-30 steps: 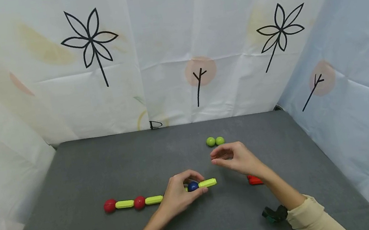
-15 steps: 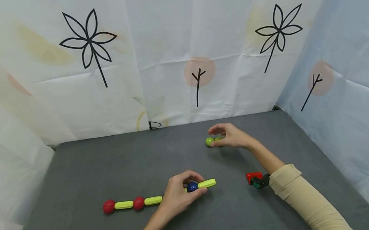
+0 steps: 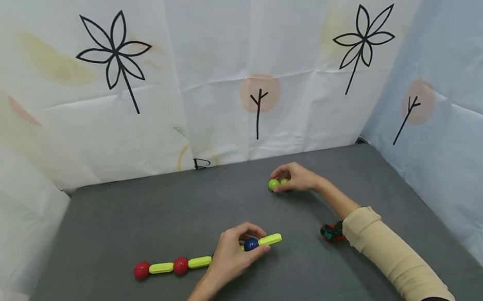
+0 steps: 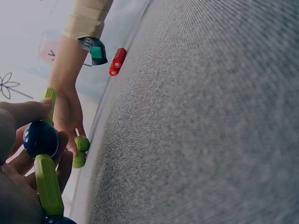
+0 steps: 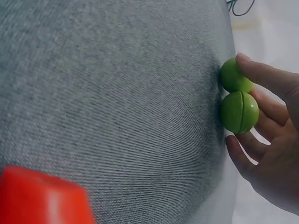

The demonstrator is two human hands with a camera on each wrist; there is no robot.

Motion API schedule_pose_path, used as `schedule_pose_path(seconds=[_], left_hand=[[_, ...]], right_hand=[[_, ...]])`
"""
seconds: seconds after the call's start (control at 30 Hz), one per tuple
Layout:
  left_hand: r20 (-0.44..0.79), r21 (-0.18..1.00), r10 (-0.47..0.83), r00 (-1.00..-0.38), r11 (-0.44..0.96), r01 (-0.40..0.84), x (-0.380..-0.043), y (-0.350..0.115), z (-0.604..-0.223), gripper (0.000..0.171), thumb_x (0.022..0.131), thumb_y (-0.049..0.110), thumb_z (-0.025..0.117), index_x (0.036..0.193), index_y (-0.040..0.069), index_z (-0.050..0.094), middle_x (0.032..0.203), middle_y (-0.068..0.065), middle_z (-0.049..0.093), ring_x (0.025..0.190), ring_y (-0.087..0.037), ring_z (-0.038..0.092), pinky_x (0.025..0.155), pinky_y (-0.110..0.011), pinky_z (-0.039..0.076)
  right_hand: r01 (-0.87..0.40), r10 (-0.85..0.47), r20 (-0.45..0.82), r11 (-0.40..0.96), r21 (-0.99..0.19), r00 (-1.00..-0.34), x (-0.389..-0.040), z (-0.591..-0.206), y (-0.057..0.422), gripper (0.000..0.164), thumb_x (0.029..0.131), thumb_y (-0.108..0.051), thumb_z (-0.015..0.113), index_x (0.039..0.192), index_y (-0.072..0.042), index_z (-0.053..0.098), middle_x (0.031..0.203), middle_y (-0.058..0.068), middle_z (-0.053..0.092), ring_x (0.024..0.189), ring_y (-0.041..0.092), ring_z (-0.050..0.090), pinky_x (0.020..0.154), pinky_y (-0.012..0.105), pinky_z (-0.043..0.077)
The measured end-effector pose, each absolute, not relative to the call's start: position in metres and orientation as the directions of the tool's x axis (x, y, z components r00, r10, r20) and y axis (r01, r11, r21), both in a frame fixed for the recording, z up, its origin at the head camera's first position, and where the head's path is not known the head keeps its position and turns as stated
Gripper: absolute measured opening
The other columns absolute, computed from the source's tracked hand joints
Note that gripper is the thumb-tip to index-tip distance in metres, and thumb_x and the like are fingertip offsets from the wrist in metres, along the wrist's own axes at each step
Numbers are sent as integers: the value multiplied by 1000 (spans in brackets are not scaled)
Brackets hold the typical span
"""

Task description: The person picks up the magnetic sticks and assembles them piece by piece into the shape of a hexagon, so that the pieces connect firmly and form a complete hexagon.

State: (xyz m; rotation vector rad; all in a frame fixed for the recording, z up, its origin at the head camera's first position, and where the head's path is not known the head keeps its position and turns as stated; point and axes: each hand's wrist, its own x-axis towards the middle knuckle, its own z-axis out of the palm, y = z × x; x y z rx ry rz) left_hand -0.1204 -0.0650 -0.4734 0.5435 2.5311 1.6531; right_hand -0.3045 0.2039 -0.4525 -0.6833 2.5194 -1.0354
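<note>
Within my right grip (image 3: 296, 176), a green ball (image 5: 233, 77) pinched, another green ball (image 5: 239, 112) beside it, my left grip (image 3: 233, 253) holding a rod-and-ball chain (image 3: 199, 262).

a chain (image 3: 162, 268) is running from left to centre over the worktop (image 3: 149, 221), the left hand (image 3: 233, 251) curling around its right part. behind and right of that hand, two balls (image 3: 275, 185) are sitting side by side near the back edge, the right hand (image 3: 300, 177) reaching around them. nearer and farther right, loose rods (image 4: 120, 57) are lying beneath the right wrist. a cloth (image 3: 207, 46) is hanging behind everything.
</note>
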Motion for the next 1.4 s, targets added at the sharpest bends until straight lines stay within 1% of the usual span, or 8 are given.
schedule_pose_path(seconds=[0.17,0.3,0.43,0.53,0.83,1.1,1.23,1.4], left_hand=[[132,901,324,-937,354,249,-120,-66,-473,22,90,24,91,108,24,78,106,9,79,95,-5,72,89,-23,59],[138,902,324,-936,348,254,-120,-66,-473,22,91,24,91,108,24,78,106,9,79,95,-5,72,89,-23,60],[145,902,324,-935,345,260,-120,-67,-472,22,90,24,91,108,23,78,106,9,79,94,-5,72,89,-23,60],[150,901,323,-934,345,264,-120,-67,-472,22,90,23,91,108,23,78,106,9,79,94,-5,71,89,-23,60],[154,904,317,-936,337,263,-120,-67,-472,21,90,19,91,107,22,78,105,8,79,92,-4,72,86,-23,60],[152,904,315,-937,338,260,-122,-66,-473,22,90,19,91,108,20,78,105,8,80,93,-5,72,87,-24,60],[151,905,316,-937,338,260,-122,-66,-473,22,90,19,91,109,19,79,106,7,80,95,-7,72,88,-24,60],[142,904,317,-938,344,254,-123,-66,-472,22,91,21,90,109,20,78,107,7,80,98,-9,73,90,-24,60]], right_hand=[[-326,-525,-60,609,-723,-849,-301,-449,202,42,99,-13,81,134,5,69,130,25,74,120,38,71,102,50,59],[-354,-516,8,577,-736,-857,-290,-438,202,42,98,-13,81,134,4,70,130,24,73,120,39,70,105,57,58],[-395,-540,69,517,-759,-839,-276,-426,201,43,98,-13,81,135,4,69,130,23,74,119,39,69,109,61,55],[-426,-563,102,481,-766,-820,-263,-417,200,40,97,-12,82,133,2,70,128,20,75,117,35,70,108,63,55],[-474,-619,136,424,-772,-774,-213,-399,206,36,96,-12,83,130,-5,74,128,12,77,116,24,72,106,58,58],[-497,-656,133,408,-766,-743,-179,-403,222,33,97,-14,83,128,-12,74,125,4,78,114,7,71,104,44,61],[-480,-671,107,401,-780,-734,-169,-411,226,32,97,-17,83,128,-13,75,125,4,79,112,7,72,100,41,62],[-440,-702,60,375,-816,-710,-162,-422,224,34,99,-18,81,130,-8,72,126,11,77,108,13,75,93,36,64]])
